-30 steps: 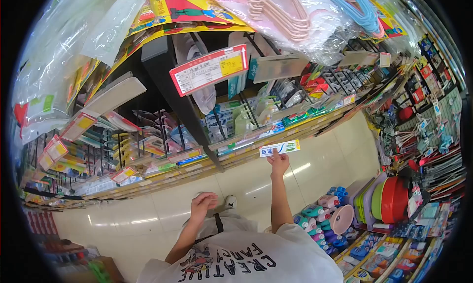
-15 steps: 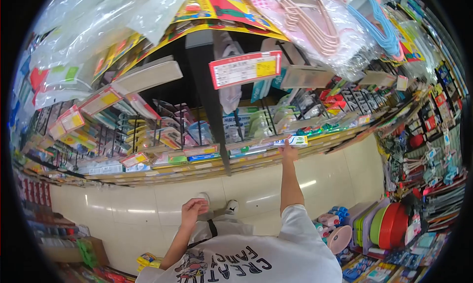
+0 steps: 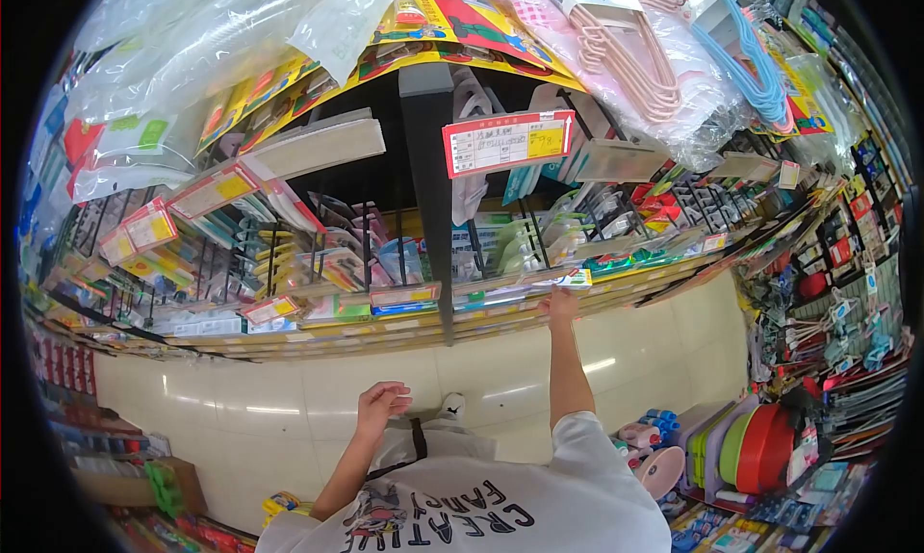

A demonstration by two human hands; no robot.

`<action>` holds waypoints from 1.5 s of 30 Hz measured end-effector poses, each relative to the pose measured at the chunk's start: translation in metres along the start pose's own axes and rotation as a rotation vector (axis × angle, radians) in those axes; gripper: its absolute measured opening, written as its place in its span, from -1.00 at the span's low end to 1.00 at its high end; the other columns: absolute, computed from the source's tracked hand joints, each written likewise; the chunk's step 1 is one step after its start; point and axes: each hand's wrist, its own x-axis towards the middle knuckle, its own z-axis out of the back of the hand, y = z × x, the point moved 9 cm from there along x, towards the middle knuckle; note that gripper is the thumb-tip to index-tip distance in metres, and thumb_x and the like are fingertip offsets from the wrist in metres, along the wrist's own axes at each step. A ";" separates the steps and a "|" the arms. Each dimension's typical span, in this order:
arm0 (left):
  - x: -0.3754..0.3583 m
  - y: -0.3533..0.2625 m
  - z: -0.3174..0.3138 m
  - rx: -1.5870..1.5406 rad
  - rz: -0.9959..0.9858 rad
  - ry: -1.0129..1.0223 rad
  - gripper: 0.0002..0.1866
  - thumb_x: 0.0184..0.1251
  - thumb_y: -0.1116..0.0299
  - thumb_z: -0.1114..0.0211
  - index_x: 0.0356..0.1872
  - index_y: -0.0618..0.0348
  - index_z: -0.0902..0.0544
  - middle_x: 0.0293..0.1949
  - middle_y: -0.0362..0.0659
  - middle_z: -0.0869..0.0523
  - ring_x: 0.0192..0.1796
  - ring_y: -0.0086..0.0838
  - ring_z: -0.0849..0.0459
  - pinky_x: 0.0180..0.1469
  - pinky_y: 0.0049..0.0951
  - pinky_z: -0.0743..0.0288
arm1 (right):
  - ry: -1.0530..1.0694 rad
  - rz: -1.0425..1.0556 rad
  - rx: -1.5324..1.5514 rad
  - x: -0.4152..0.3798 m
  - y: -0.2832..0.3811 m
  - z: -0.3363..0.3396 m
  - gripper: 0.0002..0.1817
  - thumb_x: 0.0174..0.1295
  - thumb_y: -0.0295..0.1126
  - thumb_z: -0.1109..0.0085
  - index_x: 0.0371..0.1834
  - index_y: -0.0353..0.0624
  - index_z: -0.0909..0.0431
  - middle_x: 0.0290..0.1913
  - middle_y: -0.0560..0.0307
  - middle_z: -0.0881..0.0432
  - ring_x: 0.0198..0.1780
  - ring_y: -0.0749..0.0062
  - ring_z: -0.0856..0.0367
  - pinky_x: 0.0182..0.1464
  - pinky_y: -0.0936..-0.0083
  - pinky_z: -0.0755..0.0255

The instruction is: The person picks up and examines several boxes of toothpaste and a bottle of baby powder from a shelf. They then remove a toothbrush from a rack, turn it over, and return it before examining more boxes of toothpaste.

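My right hand (image 3: 560, 306) is stretched toward the front edge of the shelf. Just beyond its fingertips lies a white and blue box with a yellow-green end (image 3: 576, 279), like a toothpaste carton, resting on the shelf lip. The hand appears apart from it, fingers loosely bent with nothing visible in them. My left hand (image 3: 382, 404) hangs in the air over the aisle, near my waist, fingers loosely bent and holding nothing. Above the box, plastic-packed goods (image 3: 515, 250) hang on metal hooks.
A black shelf post (image 3: 433, 187) stands between the two bays. A red-edged price tag (image 3: 508, 143) juts out toward me. Bundled pink hangers (image 3: 635, 67) and plastic bags (image 3: 192, 81) lie on top. Red basins (image 3: 765, 447) stand at lower right on the tiled floor (image 3: 481, 380).
My right hand has drawn back from the toothpaste-like box, which now sits further in on the shelf. My left hand has opened slightly. The view has shifted a little.
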 end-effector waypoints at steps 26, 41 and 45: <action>-0.011 0.030 0.002 -0.055 0.087 0.006 -0.76 0.51 0.40 -0.12 0.02 0.28 -0.65 -0.07 -0.01 -0.77 -0.12 -0.32 -0.80 -0.04 -0.41 -0.69 | 0.016 0.014 0.316 -0.067 -0.008 -0.009 -0.70 0.25 -0.30 -0.38 -0.18 -0.31 -0.54 -0.37 0.02 -0.63 -0.48 0.33 -0.66 -0.43 0.46 -0.69; -0.016 -0.007 -0.002 0.071 -0.186 0.151 -0.51 0.33 0.53 -0.33 0.28 0.19 -0.48 0.23 -0.11 -0.53 0.09 -0.36 -0.69 0.02 -0.41 -0.66 | 0.049 -0.021 0.304 -0.300 -0.062 -0.002 -0.77 0.19 -0.38 -0.42 -0.31 -0.20 -0.52 -0.50 0.10 -0.64 -0.55 0.41 -0.65 -0.47 0.49 -0.64; -0.034 -0.046 0.032 -0.063 -0.499 0.097 -0.22 0.21 0.66 -0.40 0.45 0.15 -0.26 0.43 -0.11 -0.23 0.16 -0.34 -0.64 0.04 -0.47 -0.65 | 0.341 0.004 0.289 -0.385 -0.037 -0.094 -0.79 0.25 -0.36 -0.36 -0.24 -0.20 -0.51 -0.48 0.06 -0.65 -0.52 0.39 -0.69 -0.48 0.49 -0.65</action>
